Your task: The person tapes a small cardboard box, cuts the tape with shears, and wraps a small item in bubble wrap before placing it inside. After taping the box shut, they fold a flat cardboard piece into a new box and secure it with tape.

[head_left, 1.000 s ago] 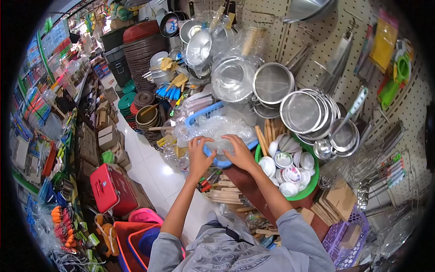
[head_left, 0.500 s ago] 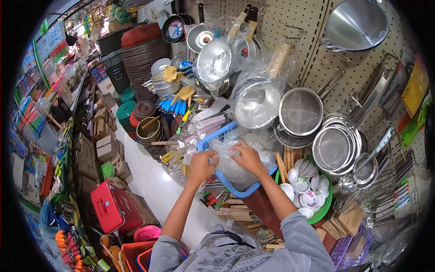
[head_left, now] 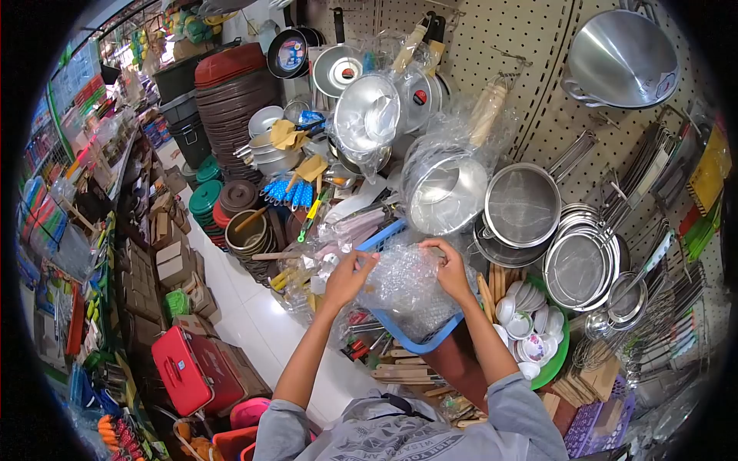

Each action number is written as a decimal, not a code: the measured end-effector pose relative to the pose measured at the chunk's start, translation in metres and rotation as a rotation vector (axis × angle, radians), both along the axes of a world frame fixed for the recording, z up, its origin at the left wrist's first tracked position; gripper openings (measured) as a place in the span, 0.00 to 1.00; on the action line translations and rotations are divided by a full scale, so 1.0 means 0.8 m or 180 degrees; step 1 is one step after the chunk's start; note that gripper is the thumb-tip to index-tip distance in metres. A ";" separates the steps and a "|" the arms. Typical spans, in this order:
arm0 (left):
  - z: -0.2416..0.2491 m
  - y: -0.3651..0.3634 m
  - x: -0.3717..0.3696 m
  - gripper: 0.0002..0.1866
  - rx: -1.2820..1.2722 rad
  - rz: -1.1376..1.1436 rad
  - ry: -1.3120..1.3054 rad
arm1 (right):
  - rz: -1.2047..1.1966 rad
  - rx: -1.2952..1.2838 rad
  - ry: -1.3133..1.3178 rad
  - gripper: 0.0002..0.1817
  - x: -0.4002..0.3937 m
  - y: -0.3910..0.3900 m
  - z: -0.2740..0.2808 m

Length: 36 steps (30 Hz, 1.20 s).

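A crinkled, see-through sheet of bubble wrap is spread between my two hands over a blue plastic basket. My left hand pinches its left edge between thumb and fingers. On the opposite side, my right hand grips the upper right edge with bent fingers. More clear plastic lies in the basket beneath, though the wrap hides most of the inside. Just beyond the basket hangs a plastic-wrapped metal pan.
To the right stand a green basin of small white bowls and hanging mesh strainers. Wooden-handled tools lie below the basket. On the left, a red cooler box and cartons line the tiled aisle.
My hands have moved apart, the right one outward, and the bubble wrap now spreads wider between them. The view has shifted slightly.
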<state>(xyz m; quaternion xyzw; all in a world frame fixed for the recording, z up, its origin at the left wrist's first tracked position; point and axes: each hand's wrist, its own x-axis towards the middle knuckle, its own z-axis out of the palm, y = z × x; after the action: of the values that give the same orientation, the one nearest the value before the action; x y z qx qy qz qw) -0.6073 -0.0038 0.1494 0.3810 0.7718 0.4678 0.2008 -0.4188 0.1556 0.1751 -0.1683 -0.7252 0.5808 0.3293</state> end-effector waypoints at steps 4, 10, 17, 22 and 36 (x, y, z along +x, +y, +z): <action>-0.062 0.027 -0.017 0.29 -0.0052 -0.0026 -0.0442 | 0.0269 0.0115 0.0289 0.18 0.006 0.019 -0.020; -0.011 0.013 -0.013 0.25 0.0110 -0.0970 -0.1577 | 0.0418 0.0369 0.0367 0.24 0.014 0.022 -0.029; -0.001 0.005 0.005 0.31 0.1235 -0.0386 -0.2388 | 0.0050 0.0747 -0.0694 0.32 0.038 0.003 -0.039; 0.003 -0.001 0.015 0.32 0.1626 0.0111 -0.2893 | 0.0147 0.1381 -0.1677 0.34 0.043 -0.019 -0.022; -0.001 -0.056 0.046 0.13 0.2216 -0.0351 -0.3162 | 0.0573 0.2288 -0.1249 0.25 0.047 0.017 -0.090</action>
<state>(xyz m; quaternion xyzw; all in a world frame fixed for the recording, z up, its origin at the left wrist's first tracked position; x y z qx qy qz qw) -0.5709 -0.0483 0.1486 0.1998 0.3668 0.8034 0.4244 -0.3813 0.1690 0.1031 -0.0861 -0.9425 0.2742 0.1706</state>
